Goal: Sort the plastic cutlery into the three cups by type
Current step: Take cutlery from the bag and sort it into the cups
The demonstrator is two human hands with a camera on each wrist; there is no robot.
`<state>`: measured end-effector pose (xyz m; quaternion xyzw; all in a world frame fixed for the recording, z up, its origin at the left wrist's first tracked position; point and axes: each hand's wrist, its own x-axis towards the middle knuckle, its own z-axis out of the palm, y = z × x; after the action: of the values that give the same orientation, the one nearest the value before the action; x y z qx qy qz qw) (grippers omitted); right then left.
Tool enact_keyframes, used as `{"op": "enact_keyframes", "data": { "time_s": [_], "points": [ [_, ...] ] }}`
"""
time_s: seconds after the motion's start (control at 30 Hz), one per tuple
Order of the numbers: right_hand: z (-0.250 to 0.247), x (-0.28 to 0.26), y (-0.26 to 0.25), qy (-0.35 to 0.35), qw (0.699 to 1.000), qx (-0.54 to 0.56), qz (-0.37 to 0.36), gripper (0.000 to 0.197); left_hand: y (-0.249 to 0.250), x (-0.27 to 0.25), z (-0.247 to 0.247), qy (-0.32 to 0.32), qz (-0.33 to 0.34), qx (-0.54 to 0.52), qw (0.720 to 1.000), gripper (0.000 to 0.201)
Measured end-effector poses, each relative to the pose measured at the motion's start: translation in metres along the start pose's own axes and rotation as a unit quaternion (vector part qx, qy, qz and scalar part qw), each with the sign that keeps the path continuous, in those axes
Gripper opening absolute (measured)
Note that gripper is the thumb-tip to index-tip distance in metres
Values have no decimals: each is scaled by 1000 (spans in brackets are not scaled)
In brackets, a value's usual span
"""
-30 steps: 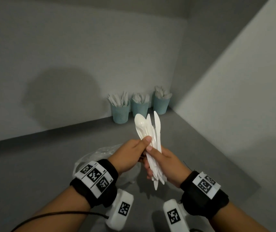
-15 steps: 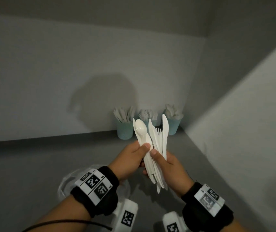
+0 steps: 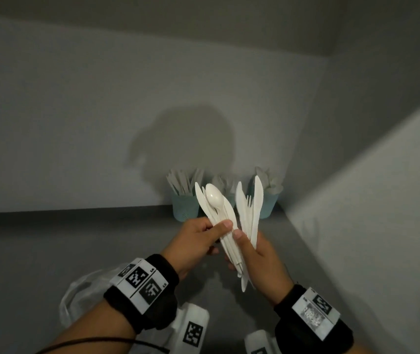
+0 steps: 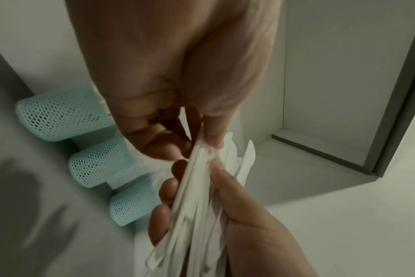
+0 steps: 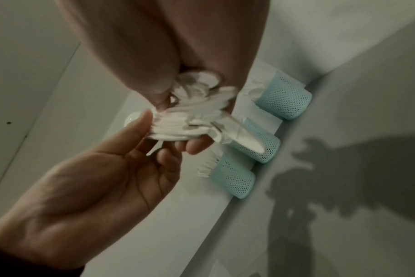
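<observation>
Step in hand, as judged: splitting a mixed bundle of white plastic cutlery [image 3: 232,226] held in the air, near the person and well short of the three mesh cups [image 3: 186,208] at the far wall corner. The left hand [image 3: 198,241] pinches, thumb over fingers, a fan of pieces topped by a spoon [image 3: 215,196]; the right hand [image 3: 257,254] is curled round the remainder, which shows knife blades and fork tines. The two groups spread apart at the tips and meet at the handles. Each cup already holds white pieces. Next move calls for drawing one type clear and carrying it to its matching cup. The pieces appear thin, smooth and likely to slip.
</observation>
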<state>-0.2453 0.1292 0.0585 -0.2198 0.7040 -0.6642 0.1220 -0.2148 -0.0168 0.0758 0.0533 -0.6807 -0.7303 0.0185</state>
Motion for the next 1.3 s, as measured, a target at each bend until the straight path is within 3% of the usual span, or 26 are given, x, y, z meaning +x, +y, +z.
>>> {"op": "enact_keyframes", "data": {
  "time_s": [0.2,0.4,0.57,0.77,0.87,0.97,1.03,1.2,1.3],
  "points": [
    [-7,18,6,-50,998,9,27,23,-3,11,1,26,-9,-13,1000,26],
    [-9,30,12,-4,997,76,33,19,3,16,-6,27,2,-51,998,20],
    [-11,34,17,23,998,58,19,23,5,18,-6,35,11,-18,999,19],
    [-16,38,23,54,998,35,22,15,8,17,-16,34,4,38,999,20],
    [-16,48,24,61,995,72,24,19,22,27,-29,92,49,42,994,18],
    [-16,60,21,44,993,102,32,23,42,58,-55,220,132,67,964,11],
    [-13,68,18,24,994,107,30,18,47,89,-71,277,150,155,936,16],
    [-5,87,16,3,994,107,27,24,21,152,-92,290,75,372,879,23],
    [-4,95,16,3,994,106,25,22,-5,169,-93,256,8,433,864,20]
  ]
}}
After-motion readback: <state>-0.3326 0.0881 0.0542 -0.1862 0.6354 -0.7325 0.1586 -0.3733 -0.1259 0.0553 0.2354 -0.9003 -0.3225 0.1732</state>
